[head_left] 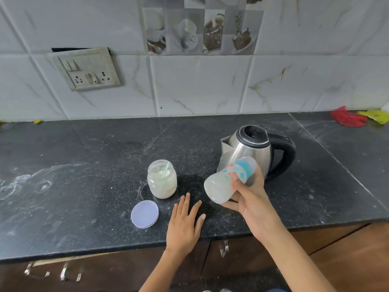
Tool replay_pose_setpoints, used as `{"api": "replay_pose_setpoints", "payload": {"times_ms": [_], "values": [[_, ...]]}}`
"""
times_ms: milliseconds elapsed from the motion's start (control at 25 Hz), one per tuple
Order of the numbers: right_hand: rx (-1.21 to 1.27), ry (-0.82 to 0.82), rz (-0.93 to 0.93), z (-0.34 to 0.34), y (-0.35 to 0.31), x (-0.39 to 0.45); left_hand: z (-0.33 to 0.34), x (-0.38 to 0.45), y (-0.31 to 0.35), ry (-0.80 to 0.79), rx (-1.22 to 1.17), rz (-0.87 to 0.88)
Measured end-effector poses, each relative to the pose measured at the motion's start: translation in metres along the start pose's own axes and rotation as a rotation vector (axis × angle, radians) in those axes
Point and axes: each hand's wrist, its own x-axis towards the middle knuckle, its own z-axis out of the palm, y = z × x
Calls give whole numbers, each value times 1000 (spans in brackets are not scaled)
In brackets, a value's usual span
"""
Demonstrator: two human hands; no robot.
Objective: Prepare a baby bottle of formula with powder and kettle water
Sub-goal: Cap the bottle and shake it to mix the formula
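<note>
Far to my left the black counter (pixel 84 148) shows pale smears of spilled powder (pixel 25 184). On the tiled wall behind it sits a switch plate (pixel 87 69) with 2 sockets. Nearer the middle, the round lid (pixel 144 214) lies flat on the counter, just in front of the open jar (pixel 162 179) and not touching it. The jar stands upright, holds pale powder, and has a thin teal-tinted scoop handle (pixel 166 169) leaning inside it.

My left hand (pixel 185 224) lies palm down on the counter near its front edge, fingers spread flat and gripping nothing, between the lid and the bottle.

My right hand (pixel 250 199) is raised above the counter and wrapped tight around the bottle (pixel 226 182), thumb across its printed middle. The bottle is tilted nearly on its side, base toward me and to the left, its teal collar and cap pointing up and away toward the kettle. It holds a cloudy white liquid, though motion blur keeps me from judging how full it is.

Behind the bottle the steel kettle (pixel 252 152) stands upright on the counter, black lid shut, spout to the left, handle to the right. Far right, by the wall, lie a red wrapper (pixel 347 119) and a yellow wrapper (pixel 376 116).
</note>
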Motion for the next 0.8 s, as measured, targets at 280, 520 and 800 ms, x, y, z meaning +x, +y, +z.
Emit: {"api": "replay_pose_setpoints", "payload": {"times_ms": [280,520,800], "values": [[-98,23,-62,2,-8,2,-1,0,-4,12,-1,18],[-256,-93,-5,13,3,-9,-1,-2,-1,73,-150,30],[-256,-149,-17,15,-2,-10,-3,-6,3,141,-296,-27]]}}
